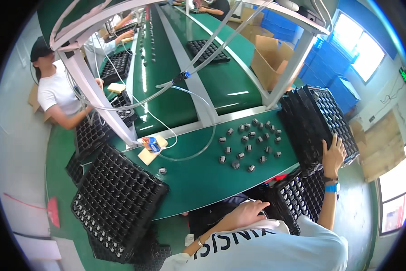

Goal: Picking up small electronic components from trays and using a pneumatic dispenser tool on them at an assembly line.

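My right hand (pixel 333 156), with a blue wristband, grips the near edge of a tilted stack of black compartment trays (pixel 318 113) at the right end of the green table (pixel 198 180). My left hand (pixel 247 213) rests with its fingers spread on a dark tray at the table's front edge, just above my white shirt, and holds nothing. Beside it lies another black tray (pixel 300 196) with small parts in its cells. Several small grey cylindrical parts (pixel 248 145) stand loose on the table between my hands and the conveyor.
A large black tray (pixel 117 194) overhangs the table's left corner, above more trays. A small blue-and-orange object (pixel 152 144) sits on a tan pad by a white frame post (pixel 99 97). A person in a white shirt (pixel 54 90) works at the left. Cardboard boxes (pixel 268 58) and blue crates (pixel 329 67) stand beyond.
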### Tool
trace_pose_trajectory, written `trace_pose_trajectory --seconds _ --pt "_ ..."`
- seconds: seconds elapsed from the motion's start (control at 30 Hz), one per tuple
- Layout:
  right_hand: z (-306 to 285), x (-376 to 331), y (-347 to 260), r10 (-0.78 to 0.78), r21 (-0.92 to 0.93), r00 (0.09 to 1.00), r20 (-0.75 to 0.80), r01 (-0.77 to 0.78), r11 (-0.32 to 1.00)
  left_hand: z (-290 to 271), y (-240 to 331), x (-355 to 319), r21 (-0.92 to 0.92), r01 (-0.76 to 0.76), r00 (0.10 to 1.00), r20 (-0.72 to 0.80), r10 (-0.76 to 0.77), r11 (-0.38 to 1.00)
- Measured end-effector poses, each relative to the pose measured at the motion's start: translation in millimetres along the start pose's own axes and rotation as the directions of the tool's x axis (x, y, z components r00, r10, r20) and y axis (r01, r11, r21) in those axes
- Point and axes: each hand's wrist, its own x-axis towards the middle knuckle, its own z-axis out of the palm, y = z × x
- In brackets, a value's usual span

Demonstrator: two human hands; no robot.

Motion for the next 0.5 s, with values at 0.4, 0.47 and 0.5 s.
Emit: trace_pose_trajectory --seconds 0.4,0.47,0.5 --pt "-19 33 -122 -0.305 0.761 0.952 0.025 0.179 0.623 -42 -6 9 -0.158 0.113 0.993 0.044 -0.107 0.981" --pt "12 61 -190 -0.557 0.982 0.809 0.191 -0.161 0.103 -62 -6 10 -0.345 0.233 0.971 0.136 -0.198 0.909" --pt "39 81 -224 -0.663 0.913 0.725 0.186 -0.377 -0.156 -72 -4 12 -0.345 0.23 0.971 0.139 -0.192 0.91"
